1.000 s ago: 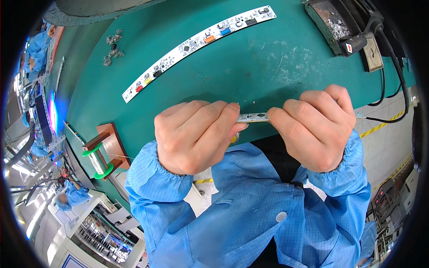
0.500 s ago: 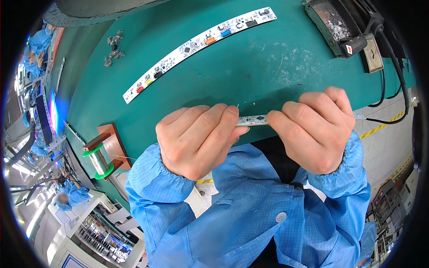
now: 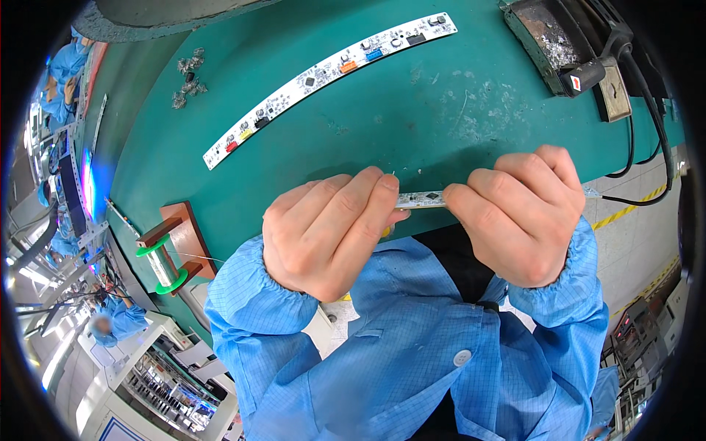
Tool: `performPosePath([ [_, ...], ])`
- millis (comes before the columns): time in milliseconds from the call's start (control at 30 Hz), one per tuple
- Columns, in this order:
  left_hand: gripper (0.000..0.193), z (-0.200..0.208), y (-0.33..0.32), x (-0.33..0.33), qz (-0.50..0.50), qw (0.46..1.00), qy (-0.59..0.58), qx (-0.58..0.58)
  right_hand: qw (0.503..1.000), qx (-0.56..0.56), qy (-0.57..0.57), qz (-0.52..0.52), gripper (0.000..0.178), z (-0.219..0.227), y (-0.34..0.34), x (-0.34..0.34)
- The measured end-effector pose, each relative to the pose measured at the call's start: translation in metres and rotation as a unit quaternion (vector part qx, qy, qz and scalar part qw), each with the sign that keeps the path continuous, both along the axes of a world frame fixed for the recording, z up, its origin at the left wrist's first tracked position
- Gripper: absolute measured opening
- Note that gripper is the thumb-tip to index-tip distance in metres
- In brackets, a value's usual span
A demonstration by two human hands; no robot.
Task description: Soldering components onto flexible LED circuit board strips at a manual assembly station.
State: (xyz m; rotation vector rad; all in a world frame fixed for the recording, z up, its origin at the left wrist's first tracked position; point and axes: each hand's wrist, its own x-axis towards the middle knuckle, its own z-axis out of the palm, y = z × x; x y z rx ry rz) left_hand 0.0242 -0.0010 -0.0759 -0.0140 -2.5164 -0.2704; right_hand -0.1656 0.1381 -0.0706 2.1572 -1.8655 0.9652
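Observation:
Both my hands grip a narrow white circuit board [image 3: 421, 199] close to the near edge of the green table. My left hand [image 3: 331, 231] is closed on its left part, thumb and fingers pinching it. Around its right part my right hand [image 3: 518, 213] is closed too. Only the board's middle stretch, with a dark chip, and a bit at its right end show; my fingers hide the rest. Beyond my hands lies another white circuit board [image 3: 323, 84], long and curved, carrying red, yellow, black, orange and blue connectors.
A solder wire spool [image 3: 161, 266] with green flanges sits on a brown wooden stand [image 3: 193, 239] at the left. Small metallic parts [image 3: 190, 84] lie far left. A dark metal tray [image 3: 548, 40] and a black-cabled tool holder [image 3: 612, 92] are at far right. Co-workers appear at the left.
My left hand has shifted slightly to the right, and the held board's visible stretch has moved slightly with it. My right hand has barely moved.

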Motion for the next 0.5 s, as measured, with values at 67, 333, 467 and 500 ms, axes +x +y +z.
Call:
performPosePath([
  [67, 0.026, 0.002, 0.000, 0.000, -0.003, 1.000, 0.006, 0.001, 1.000, 0.004, -0.001, 0.000, 0.032, 0.001, 0.001, 0.001],
  [333, 0.024, 0.007, 0.011, 0.003, 0.029, 0.999, 0.003, 0.021, 1.000, -0.002, 0.010, -0.010, 0.032, 0.007, 0.003, 0.004],
  [467, 0.021, 0.008, 0.011, 0.002, 0.035, 0.999, 0.002, 0.025, 1.000, -0.005, 0.013, -0.012, 0.032, 0.007, 0.003, 0.004],
  [500, 0.021, 0.007, 0.011, 0.001, 0.036, 0.999, 0.002, 0.025, 1.000, 0.001, 0.012, -0.013, 0.032, 0.009, 0.004, 0.005],
])
